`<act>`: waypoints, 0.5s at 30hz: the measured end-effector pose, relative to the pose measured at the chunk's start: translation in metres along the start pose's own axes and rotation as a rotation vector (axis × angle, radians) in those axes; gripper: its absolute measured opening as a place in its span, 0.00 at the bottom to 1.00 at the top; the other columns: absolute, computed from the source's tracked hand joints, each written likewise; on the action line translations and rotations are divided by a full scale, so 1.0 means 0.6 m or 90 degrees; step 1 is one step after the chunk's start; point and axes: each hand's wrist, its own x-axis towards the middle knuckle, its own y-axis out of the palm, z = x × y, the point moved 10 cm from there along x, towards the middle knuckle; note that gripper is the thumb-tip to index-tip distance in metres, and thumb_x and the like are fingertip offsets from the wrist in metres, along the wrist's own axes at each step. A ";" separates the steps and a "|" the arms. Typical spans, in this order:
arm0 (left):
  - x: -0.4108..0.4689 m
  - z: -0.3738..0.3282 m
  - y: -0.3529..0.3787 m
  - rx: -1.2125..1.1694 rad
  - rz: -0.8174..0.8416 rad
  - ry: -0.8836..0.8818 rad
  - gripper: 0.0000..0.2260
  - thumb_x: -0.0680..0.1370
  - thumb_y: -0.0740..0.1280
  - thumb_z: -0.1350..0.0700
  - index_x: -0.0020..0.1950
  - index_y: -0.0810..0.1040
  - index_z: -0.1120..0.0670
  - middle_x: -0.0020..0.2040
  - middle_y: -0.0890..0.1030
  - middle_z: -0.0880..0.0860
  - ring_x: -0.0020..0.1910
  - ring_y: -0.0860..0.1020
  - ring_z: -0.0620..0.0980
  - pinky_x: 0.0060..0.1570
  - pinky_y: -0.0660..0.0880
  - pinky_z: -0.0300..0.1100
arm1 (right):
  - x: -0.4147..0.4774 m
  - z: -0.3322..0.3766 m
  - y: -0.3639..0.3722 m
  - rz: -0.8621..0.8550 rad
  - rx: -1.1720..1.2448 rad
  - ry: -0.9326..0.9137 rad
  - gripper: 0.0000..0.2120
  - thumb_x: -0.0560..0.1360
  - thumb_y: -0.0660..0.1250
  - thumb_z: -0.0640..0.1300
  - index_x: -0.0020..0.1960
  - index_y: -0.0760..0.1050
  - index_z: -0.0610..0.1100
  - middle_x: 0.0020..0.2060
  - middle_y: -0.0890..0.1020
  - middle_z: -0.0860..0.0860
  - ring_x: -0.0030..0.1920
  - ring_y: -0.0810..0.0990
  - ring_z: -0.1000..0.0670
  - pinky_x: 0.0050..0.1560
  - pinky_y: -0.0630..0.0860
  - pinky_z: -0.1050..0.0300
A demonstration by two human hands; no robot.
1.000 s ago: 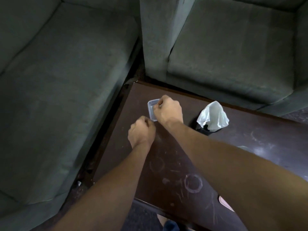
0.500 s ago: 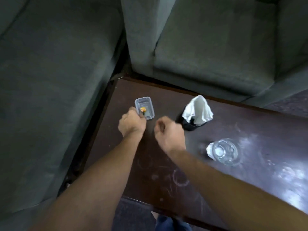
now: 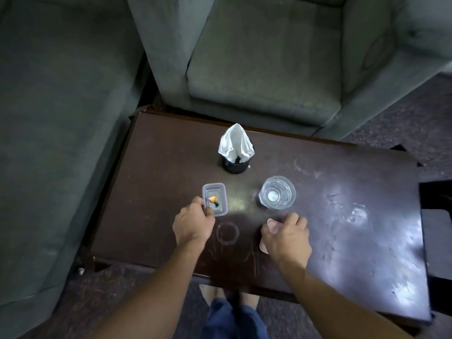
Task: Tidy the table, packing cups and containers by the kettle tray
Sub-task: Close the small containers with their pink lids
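A small clear plastic container (image 3: 215, 201) with an orange scrap inside sits on the dark wooden table (image 3: 156, 182). My left hand (image 3: 193, 222) pinches its near left edge. My right hand (image 3: 286, 237) rests fingers-down on a pale pink lid (image 3: 271, 225) lying flat near the table's front; most of the lid is hidden under the hand. A clear drinking glass (image 3: 277, 195) stands just beyond my right hand. A black cup (image 3: 236, 163) stuffed with a white cloth (image 3: 236, 143) stands farther back. No kettle tray is in view.
Grey-green sofas border the table at the left (image 3: 61, 118) and the back (image 3: 264, 69). A dark object (image 3: 437, 231) sits off the table's right end. My legs and feet (image 3: 232, 311) show below the front edge.
My left hand has drawn the container toward the table's middle. My right hand let go of it, moved right and came down on the pink lid. The view widened, showing the glass.
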 end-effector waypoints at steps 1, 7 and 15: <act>-0.010 -0.001 0.006 0.001 0.008 0.000 0.08 0.79 0.64 0.46 0.55 0.77 0.47 0.49 0.85 0.54 0.49 0.83 0.60 0.42 0.74 0.46 | 0.002 -0.005 0.003 0.010 0.000 0.013 0.25 0.72 0.71 0.58 0.57 0.67 0.42 0.57 0.71 0.44 0.59 0.74 0.39 0.47 0.75 0.45; -0.051 -0.002 0.025 0.018 0.012 0.044 0.15 0.82 0.56 0.41 0.58 0.76 0.48 0.51 0.85 0.55 0.50 0.83 0.60 0.42 0.72 0.46 | 0.009 -0.014 0.044 0.053 0.044 0.052 0.28 0.72 0.73 0.58 0.61 0.67 0.41 0.60 0.69 0.42 0.61 0.72 0.37 0.51 0.76 0.44; -0.070 0.022 -0.011 -0.042 -0.018 0.032 0.19 0.84 0.50 0.40 0.58 0.75 0.49 0.52 0.85 0.52 0.51 0.82 0.57 0.48 0.74 0.48 | -0.042 0.053 -0.003 -0.021 0.284 -0.090 0.26 0.67 0.75 0.56 0.62 0.78 0.47 0.53 0.67 0.51 0.48 0.78 0.49 0.56 0.75 0.59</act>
